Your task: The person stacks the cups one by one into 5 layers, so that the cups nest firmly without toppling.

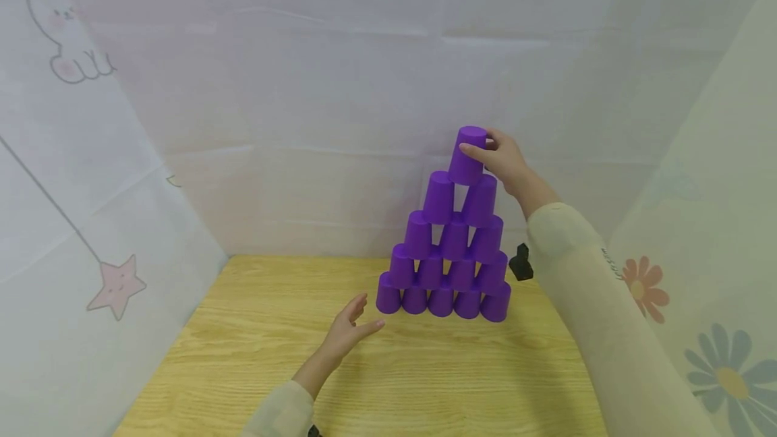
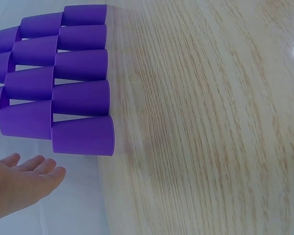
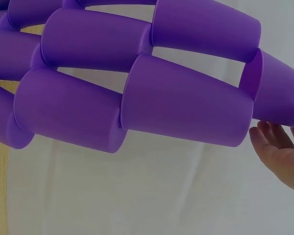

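Note:
Purple plastic cups, upside down, form a tall pyramid [image 1: 454,238] on the table. At its peak is a single cup [image 1: 467,157], held by my right hand [image 1: 508,166] with the thumb across the front and the fingers at the far side. The right wrist view has this top cup [image 3: 281,93] tilted, its rim at the two cups below, with the right hand [image 3: 281,159] against its side. My left hand [image 1: 346,334] hovers beside the lower left corner of the pyramid, fingers spread. In the left wrist view that hand [image 2: 27,183] is apart from the cups and holds nothing.
The pyramid stands toward the back right of the wood-grain table [image 1: 273,329]. White cloth [image 1: 303,120] hangs behind it and along both sides. A small black object [image 1: 521,263] shows between the pyramid and the right sleeve [image 1: 595,288].

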`<state>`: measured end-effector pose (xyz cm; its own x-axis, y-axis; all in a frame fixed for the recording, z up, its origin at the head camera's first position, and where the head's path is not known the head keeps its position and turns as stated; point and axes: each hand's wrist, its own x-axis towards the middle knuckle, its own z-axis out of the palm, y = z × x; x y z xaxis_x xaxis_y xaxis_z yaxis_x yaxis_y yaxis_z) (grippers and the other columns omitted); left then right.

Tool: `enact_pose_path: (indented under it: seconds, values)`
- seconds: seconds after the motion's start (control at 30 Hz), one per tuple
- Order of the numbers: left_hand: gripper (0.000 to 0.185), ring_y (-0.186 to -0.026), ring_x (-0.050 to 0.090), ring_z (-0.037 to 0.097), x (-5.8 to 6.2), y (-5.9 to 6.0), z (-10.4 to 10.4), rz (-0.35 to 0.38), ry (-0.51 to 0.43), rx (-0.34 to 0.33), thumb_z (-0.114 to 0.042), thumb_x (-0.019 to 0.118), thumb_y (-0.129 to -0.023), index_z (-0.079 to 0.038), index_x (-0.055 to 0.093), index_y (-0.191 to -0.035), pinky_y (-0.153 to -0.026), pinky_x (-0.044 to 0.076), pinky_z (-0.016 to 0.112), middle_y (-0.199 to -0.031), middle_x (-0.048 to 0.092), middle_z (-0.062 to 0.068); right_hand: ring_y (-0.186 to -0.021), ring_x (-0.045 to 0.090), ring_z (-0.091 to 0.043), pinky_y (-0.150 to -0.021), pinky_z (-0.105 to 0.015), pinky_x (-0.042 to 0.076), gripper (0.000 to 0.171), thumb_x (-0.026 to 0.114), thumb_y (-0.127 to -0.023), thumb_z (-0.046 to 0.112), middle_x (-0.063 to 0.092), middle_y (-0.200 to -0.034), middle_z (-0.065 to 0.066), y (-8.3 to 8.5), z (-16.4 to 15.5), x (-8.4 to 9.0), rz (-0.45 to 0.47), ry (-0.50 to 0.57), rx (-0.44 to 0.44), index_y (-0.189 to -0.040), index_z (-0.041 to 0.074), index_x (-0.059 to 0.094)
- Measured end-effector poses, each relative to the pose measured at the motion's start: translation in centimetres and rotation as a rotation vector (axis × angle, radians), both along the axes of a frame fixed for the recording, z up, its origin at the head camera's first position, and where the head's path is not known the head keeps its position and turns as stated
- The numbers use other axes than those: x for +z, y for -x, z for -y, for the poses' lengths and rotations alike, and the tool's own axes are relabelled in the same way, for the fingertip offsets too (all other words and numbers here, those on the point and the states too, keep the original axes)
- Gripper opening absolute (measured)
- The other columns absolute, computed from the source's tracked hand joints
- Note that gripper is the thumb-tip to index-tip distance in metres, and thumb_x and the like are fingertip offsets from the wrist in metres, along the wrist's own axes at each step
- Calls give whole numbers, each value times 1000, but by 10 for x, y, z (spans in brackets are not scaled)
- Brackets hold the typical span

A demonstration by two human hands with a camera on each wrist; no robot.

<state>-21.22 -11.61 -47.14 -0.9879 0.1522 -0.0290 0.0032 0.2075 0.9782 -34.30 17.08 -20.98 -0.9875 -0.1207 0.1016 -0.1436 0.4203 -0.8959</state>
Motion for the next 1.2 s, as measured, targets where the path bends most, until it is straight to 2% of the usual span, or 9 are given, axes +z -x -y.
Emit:
enact_pose_path:
  seconds: [0.4, 0.57, 0.77, 0.97, 1.2]
  values:
    - [77, -137, 22, 45, 0, 3, 1, -12, 10, -7, -22, 68, -84, 2, 26, -144, -112, 15, 61, -149, 26, 26, -138, 28, -34, -112, -57, 22, 81, 57, -88, 50, 27, -151, -16, -14, -28, 1, 17, -101, 11, -149, 15, 17]
    - [78, -138, 21, 44, 4, 5, 5, -28, 34, -8, -23, 68, -84, 1, 25, -144, -111, 15, 62, -149, 25, 25, -140, 23, -34, -110, -62, 20, 82, 54, -88, 53, 23, -153, -13, -25, -40, -4, 6, -140, 50, -151, 20, 12]
    - [77, -139, 22, 42, 11, 8, 12, -30, 107, 0, -28, 67, -84, -4, 27, -146, -110, 21, 62, -151, 26, 20, -142, 17, -33, -113, -58, 19, 80, 54, -91, 45, 18, -155, -13, -40, -52, -15, -56, -145, 126, -151, 18, 9]
    - [76, -138, 25, 42, 21, 10, 20, -66, 204, 33, -30, 66, -85, -6, 28, -146, -106, 29, 63, -151, 27, 20, -144, 13, -29, -113, -57, 18, 75, 52, -93, 40, 14, -157, -7, -57, -58, -29, -103, -149, 172, -151, 19, 9]
    - [75, -138, 23, 42, 32, 15, 26, -119, 308, 49, -37, 63, -87, -12, 25, -148, -107, 27, 63, -152, 25, 17, -143, 13, -33, -112, -59, 19, 71, 49, -96, 35, 13, -157, -11, -68, -66, -52, -157, -143, 203, -151, 15, 8]
